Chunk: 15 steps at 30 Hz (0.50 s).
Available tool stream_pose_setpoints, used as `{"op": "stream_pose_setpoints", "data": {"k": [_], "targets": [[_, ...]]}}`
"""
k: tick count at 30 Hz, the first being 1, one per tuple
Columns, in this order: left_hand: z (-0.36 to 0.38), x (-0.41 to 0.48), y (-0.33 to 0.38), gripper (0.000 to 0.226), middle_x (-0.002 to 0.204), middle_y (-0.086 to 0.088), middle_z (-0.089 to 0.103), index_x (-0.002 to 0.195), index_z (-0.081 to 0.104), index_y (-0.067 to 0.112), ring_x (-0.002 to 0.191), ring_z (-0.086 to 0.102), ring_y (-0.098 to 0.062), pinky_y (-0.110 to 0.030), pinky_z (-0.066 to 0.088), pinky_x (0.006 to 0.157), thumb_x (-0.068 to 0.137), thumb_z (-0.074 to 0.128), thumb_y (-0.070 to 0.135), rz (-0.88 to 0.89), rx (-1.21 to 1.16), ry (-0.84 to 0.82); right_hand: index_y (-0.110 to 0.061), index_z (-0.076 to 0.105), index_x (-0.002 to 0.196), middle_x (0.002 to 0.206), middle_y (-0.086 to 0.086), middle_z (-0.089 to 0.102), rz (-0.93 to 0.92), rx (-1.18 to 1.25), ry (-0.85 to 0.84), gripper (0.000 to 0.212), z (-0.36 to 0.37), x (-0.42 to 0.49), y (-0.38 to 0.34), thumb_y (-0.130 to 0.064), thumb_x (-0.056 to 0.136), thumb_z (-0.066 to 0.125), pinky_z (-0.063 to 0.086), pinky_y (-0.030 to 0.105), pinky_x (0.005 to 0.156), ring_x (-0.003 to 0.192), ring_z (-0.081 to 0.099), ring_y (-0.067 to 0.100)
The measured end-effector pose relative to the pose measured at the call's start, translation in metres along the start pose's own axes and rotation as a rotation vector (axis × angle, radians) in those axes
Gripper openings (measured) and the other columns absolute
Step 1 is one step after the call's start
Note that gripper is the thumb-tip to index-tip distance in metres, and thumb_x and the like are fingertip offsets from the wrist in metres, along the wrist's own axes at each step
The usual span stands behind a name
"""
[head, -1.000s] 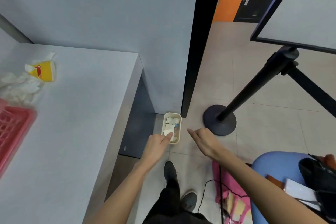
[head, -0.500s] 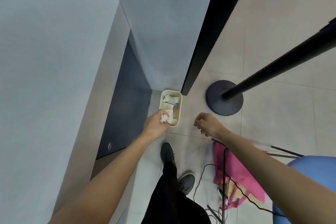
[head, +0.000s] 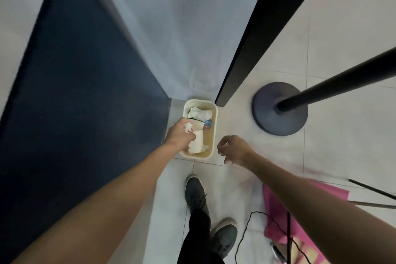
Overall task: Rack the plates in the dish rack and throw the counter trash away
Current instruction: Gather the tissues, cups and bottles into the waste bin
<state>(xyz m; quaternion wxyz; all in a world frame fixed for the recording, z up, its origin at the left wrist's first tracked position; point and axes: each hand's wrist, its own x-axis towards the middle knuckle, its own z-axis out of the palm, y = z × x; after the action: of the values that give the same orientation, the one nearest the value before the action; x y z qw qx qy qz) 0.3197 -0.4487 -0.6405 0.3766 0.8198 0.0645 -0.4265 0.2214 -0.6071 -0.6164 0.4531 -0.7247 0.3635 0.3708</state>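
The left hand [head: 179, 136] grips 1 crumpled tissue [head: 188, 127] over the cream bin [head: 215, 135], whose long axis runs toward the wall [head: 171, 28]; the right hand [head: 233, 150] hangs loosely curled, seemingly empty.

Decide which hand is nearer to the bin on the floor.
Left. The left hand, gripping a crumpled tissue, is at the bin's left rim. The right hand hangs to the bin's right, apart from it.

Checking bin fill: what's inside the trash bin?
Crumpled tissues, a white paper piece and a plastic bottle lie in the trash bin. The left hand, gripping a tissue wad, covers its left side; anything beneath is hidden.
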Motion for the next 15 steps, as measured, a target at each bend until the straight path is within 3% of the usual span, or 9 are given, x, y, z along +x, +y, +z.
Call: {"op": "stream_pose_setpoints", "data": {"k": [3, 5, 9, 11, 15], "targets": [[0.006, 0.037, 0.001, 0.050, 0.121, -0.009, 0.059, 0.124, 0.053, 0.021, 0.102, 0.061, -0.024, -0.026, 0.054, 0.055, 0.083, 0.066, -0.005, -0.068, -0.286, 0.012, -0.012, 0.063, 0.092, 0.103, 0.015, 0.067, 0.008, 0.019, 0.034, 0.012, 0.009, 0.026, 0.008, -0.009, 0.090, 0.051, 0.036, 0.011, 0.036, 0.054, 0.062, 0.017], [0.009, 0.059, -0.001, 0.051, 0.123, -0.007, 0.057, 0.125, 0.049, 0.023, 0.108, 0.060, -0.025, -0.031, 0.058, 0.068, 0.085, 0.067, -0.004, -0.108, -0.434, -0.008, -0.013, 0.063, 0.093, 0.103, 0.014, 0.067, 0.014, 0.030, 0.036, 0.013, 0.015, 0.041, 0.011, -0.010, 0.090, 0.051, 0.038, 0.010, 0.038, 0.055, 0.063, 0.016], [0.010, 0.081, -0.028, 0.063, 0.131, 0.003, 0.050, 0.134, 0.039, 0.032, 0.119, 0.052, -0.025, -0.048, 0.050, 0.099, 0.083, 0.073, 0.017, -0.163, -0.283, -0.141, -0.014, 0.062, 0.100, 0.104, 0.010, 0.067, 0.032, 0.037, 0.020, 0.015, 0.026, 0.062, 0.023, -0.012, 0.090, 0.050, 0.043, 0.014, 0.045, 0.056, 0.066, 0.013], [0.009, 0.081, -0.047, 0.055, 0.129, 0.003, 0.051, 0.132, 0.038, 0.035, 0.117, 0.053, -0.025, -0.044, 0.049, 0.100, 0.090, 0.067, 0.013, -0.214, -0.226, -0.200, -0.011, 0.062, 0.101, 0.095, 0.009, 0.069, 0.053, 0.074, 0.011, 0.017, 0.032, 0.071, 0.033, -0.011, 0.089, 0.051, 0.041, 0.015, 0.043, 0.060, 0.067, 0.016], [0.012, 0.082, -0.085, 0.054, 0.126, -0.009, 0.058, 0.144, 0.041, 0.016, 0.107, 0.062, -0.025, -0.039, 0.053, 0.093, 0.095, 0.061, 0.008, -0.270, -0.247, -0.186, -0.006, 0.062, 0.099, 0.085, 0.012, 0.069, 0.089, 0.134, -0.015, 0.015, 0.051, 0.088, 0.050, -0.008, 0.089, 0.052, 0.039, 0.017, 0.040, 0.057, 0.065, 0.019]]}}
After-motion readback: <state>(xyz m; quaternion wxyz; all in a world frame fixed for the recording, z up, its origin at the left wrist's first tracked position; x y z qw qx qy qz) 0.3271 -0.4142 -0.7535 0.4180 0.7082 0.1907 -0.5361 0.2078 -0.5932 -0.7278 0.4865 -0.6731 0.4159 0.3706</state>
